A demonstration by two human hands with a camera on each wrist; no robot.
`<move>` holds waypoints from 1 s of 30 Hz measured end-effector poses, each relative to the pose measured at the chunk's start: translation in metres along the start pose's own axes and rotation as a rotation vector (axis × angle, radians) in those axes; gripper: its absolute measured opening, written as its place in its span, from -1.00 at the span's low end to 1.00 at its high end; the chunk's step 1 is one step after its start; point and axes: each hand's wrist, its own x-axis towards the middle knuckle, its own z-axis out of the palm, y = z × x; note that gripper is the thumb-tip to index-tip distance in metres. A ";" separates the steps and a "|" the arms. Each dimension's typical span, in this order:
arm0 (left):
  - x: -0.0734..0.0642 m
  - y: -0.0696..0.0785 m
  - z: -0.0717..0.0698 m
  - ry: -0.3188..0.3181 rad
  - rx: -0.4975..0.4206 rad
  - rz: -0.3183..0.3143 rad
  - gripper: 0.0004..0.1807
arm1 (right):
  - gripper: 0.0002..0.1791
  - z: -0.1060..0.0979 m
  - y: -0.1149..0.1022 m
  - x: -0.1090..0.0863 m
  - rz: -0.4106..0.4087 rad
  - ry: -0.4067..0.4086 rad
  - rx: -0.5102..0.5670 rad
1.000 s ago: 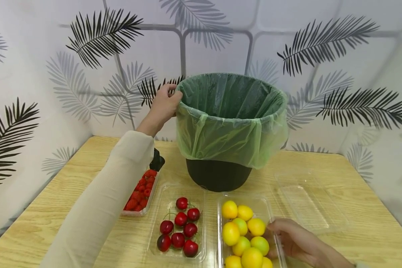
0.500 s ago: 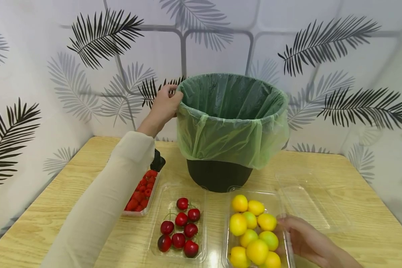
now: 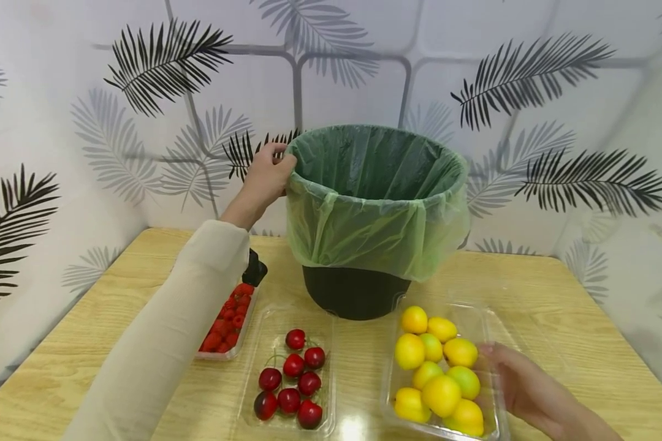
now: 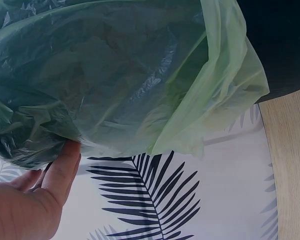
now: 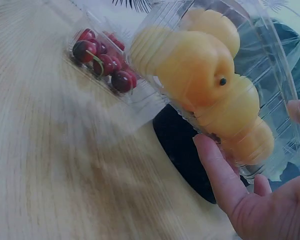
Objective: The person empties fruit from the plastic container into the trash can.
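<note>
My left hand [image 3: 267, 174] grips the left rim of a black bin [image 3: 355, 294] lined with a thin green plastic bag [image 3: 364, 236]. In the left wrist view its fingertips disappear at the edge of the bag [image 4: 140, 75]. Off the table, my right hand [image 3: 535, 389] holds a clear plastic box [image 3: 388, 392] by its right side. Thumb at the wall and fingers underneath show in the right wrist view, where the box [image 5: 285, 75] is tilted. Inside lie several small round yellow fruits [image 3: 441, 395], some greenish.
Left of the yellow fruits, a clear box [image 3: 245, 398] of cherries [image 3: 289, 401] stands on the wooden table [image 3: 574, 349]. Raspberries [image 3: 228, 321] in another box lie partly behind the left sleeve [image 3: 171, 324], near a black object [image 3: 254, 269]. A leaf-patterned wall [image 3: 353, 92] rises behind the bin.
My right hand has shifted the box of yellow fruits to the right and upward. My left hand stays at the bin's rim. The head view has tilted slightly.
</note>
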 end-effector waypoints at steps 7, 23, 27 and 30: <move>-0.002 -0.002 -0.002 -0.001 0.000 0.003 -0.43 | -0.63 -0.007 -0.012 -0.009 0.029 0.198 -0.073; -0.002 -0.004 -0.001 0.007 0.025 0.005 -0.42 | -0.77 -0.031 -0.038 -0.018 -0.083 0.388 -0.129; -0.002 -0.005 -0.001 0.004 0.018 0.000 -0.42 | -0.73 -0.035 -0.046 -0.021 -0.169 0.372 -0.058; -0.002 -0.005 -0.001 0.004 0.011 0.000 -0.42 | -0.68 -0.037 -0.053 -0.021 -0.219 0.326 -0.009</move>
